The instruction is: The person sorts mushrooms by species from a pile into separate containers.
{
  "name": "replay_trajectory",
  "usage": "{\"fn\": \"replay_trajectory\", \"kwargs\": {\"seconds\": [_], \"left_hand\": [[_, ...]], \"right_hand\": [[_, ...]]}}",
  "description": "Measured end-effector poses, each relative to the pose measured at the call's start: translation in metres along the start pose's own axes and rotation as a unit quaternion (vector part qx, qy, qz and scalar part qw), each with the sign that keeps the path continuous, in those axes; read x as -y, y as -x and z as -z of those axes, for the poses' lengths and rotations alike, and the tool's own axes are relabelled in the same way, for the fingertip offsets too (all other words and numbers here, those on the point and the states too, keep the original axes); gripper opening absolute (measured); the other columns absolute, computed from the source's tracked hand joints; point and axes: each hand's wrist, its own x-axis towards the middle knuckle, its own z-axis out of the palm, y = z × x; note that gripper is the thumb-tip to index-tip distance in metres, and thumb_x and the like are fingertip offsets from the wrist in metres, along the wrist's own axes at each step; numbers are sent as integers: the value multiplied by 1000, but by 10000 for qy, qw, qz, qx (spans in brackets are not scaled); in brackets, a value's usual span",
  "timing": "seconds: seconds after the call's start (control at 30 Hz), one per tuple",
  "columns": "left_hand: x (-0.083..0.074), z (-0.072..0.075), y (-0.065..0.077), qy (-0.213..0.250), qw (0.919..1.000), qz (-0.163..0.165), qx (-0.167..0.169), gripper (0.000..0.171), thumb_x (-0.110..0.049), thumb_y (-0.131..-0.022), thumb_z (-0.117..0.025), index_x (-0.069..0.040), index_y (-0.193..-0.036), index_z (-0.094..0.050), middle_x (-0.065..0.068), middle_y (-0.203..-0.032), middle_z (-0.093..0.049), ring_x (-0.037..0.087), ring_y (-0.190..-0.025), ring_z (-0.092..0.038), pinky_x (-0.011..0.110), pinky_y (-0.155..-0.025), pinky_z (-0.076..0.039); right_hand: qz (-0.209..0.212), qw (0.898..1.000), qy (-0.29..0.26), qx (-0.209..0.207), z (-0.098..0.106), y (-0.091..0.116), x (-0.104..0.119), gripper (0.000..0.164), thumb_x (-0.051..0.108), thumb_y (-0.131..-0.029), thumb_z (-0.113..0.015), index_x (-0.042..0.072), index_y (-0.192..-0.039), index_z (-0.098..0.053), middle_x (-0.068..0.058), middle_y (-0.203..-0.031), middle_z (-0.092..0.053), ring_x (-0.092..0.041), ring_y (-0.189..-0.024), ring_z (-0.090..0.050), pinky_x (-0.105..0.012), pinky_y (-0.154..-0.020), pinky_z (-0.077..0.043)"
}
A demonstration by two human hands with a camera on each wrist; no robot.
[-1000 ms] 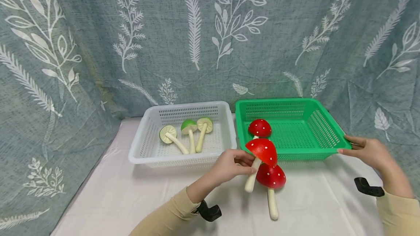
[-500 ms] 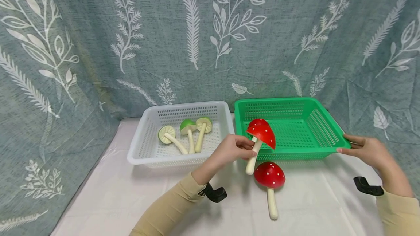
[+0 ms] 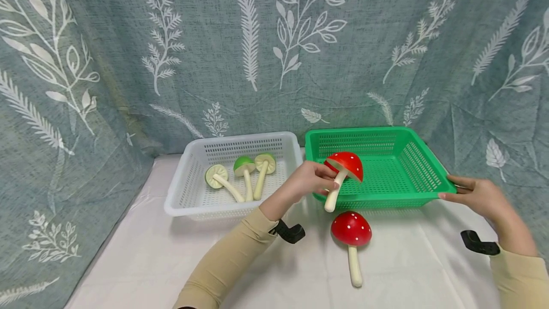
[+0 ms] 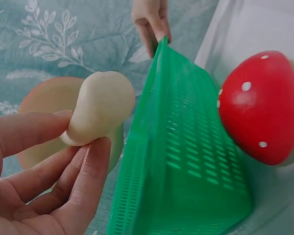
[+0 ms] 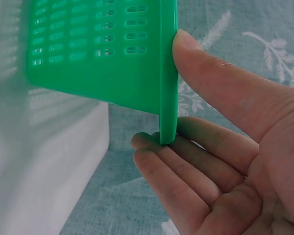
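My left hand (image 3: 310, 179) pinches a red toy mushroom (image 3: 350, 165) by its pale stem, cap up, over the near left part of the green basket (image 3: 386, 198). In the left wrist view, thumb and fingers close round the stem (image 4: 104, 105). Behind the held cap, a second red mushroom (image 3: 330, 166) in the basket is mostly hidden. At the basket's near right corner, my right hand (image 3: 482, 199) holds the rim (image 5: 168, 98), thumb on one side and fingers on the other. A third red mushroom (image 3: 351, 229) with white dots lies on the table before the basket.
To the left stands a white basket (image 3: 188, 211) holding several mushrooms with green caps (image 3: 244, 163). Its right side sits close beside the green basket. A white cloth (image 3: 403, 256) covers the table, and a leaf-patterned curtain (image 3: 266, 51) hangs behind.
My left hand has carried the red mushroom up and away from me, from above the one on the table to over the green basket. The right hand keeps its hold on the rim.
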Motion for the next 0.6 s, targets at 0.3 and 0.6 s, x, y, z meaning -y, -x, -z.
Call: {"fn": "replay_trajectory", "kwargs": {"seconds": [0.3, 0.6], "left_hand": [[-10, 4, -21, -284, 9985, 384, 257, 21, -5, -83, -72, 1, -102, -71, 11, -94, -70, 18, -74, -67, 42, -81, -58], [-13, 12, -37, -283, 9975, 594, 271, 23, -5, -84, -71, 2, -105, -70, 13, -96, -68, 18, -75, -65, 36, -77, -59]], "right_hand": [[52, 10000, 38, -53, -1, 0, 0, 94, 57, -84, -63, 2, -149, -24, -34, -135, -40, -61, -124, -29, -69, -89, -38], [81, 9998, 187, -83, 0, 0, 0, 93, 58, -84, -62, 1, -148, -25, -35, -134, -41, -61, -123, -31, -69, -87, -39]]}}
